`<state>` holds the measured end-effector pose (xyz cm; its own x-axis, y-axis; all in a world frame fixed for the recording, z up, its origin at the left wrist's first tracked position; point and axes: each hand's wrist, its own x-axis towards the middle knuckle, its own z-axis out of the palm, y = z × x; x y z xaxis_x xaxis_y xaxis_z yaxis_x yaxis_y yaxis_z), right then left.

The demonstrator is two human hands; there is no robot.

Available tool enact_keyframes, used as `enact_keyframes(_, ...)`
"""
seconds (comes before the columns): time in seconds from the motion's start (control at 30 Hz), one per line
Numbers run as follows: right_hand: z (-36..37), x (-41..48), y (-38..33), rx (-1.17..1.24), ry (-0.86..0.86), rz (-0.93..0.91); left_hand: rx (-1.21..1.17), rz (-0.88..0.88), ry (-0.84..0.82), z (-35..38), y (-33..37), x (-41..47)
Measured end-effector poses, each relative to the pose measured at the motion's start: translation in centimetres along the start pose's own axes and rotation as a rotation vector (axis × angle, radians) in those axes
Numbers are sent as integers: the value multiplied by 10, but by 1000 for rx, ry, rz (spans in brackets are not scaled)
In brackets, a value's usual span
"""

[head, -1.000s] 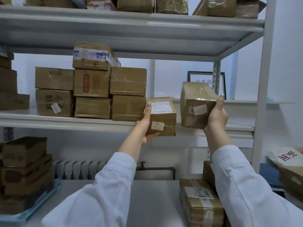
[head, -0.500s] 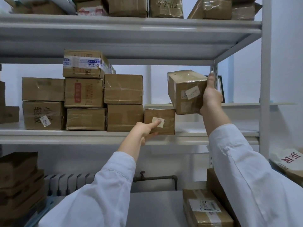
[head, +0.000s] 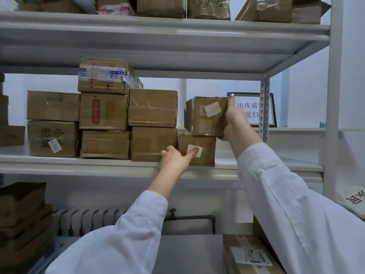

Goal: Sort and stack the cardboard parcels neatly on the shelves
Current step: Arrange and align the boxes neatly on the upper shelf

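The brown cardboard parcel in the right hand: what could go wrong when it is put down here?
1. The taped brown cardboard parcel in the right hand overhangs the right side of the smaller brown cardboard parcel beneath; released so, it may tip.
2. The smaller parcel stands near the front edge of the white metal shelf, touched only by a forefinger of the left hand; a nudge could slide both off.

Head cam, wide-angle — faces fwd, near mid shelf [head: 79,164]

A framed notice [head: 251,110] with black characters stood against the white wall. Lower down ran a ribbed grey radiator [head: 88,221], with a dark pipe [head: 193,216] at its right end.
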<state>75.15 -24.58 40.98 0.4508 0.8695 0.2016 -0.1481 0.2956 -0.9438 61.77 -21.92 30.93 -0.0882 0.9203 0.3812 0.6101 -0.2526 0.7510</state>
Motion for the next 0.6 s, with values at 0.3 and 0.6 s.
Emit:
enact_keyframes(0.3,5,-2,8,-335,-67,56,-110,231,120,2,7,0)
enact_keyframes(0.6,-7,-13,38,-334,-259,-147,-82,193,245,10,13,-1)
